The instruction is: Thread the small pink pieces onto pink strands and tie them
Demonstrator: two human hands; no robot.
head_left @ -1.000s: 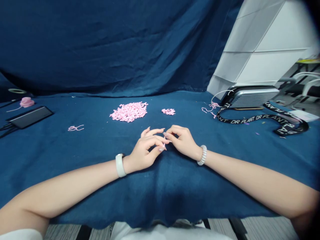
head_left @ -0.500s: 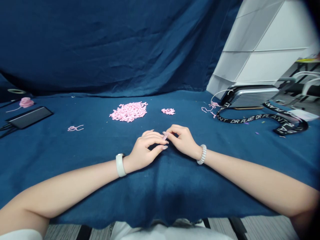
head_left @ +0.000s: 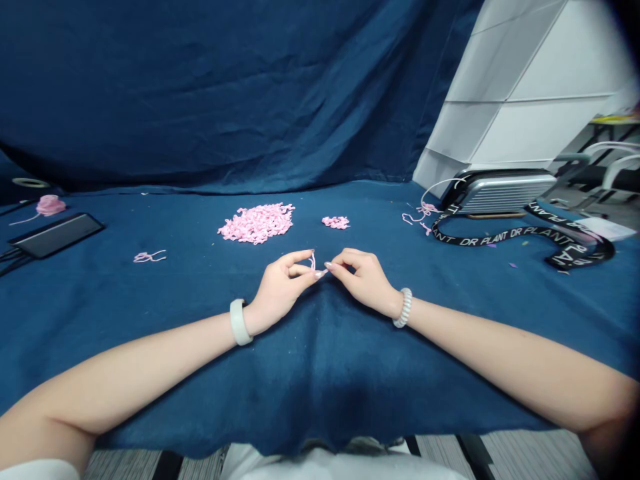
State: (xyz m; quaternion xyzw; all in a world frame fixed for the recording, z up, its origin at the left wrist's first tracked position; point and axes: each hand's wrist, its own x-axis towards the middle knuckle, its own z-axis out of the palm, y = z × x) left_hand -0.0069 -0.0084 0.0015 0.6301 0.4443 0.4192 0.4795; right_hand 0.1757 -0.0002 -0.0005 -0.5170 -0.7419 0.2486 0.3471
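A short pink yarn strand [head_left: 313, 261] stretches between my two hands above the blue cloth. My left hand [head_left: 286, 288] pinches it between thumb and fingers, with the index finger raised and a bit of yarn looped near its tip. Just to the right, my right hand [head_left: 362, 279] grips the other end between thumb and index finger. The fingertips of the two hands are close but apart. Beyond them lie a large heap of pink yarn pieces [head_left: 257, 223] and a small pink cluster [head_left: 335, 222].
Loose pink strands [head_left: 149, 256] lie at the left, near a black device [head_left: 57, 235] and a pink yarn ball [head_left: 51, 205]. On the right are a silver-black case [head_left: 505, 192], a lettered black strap [head_left: 493, 238] and tangled pink yarn [head_left: 427, 209].
My left hand has turned and drawn slightly left, its index finger lifting away from the thumb. More yarn shows between the hands. My right hand has barely moved.
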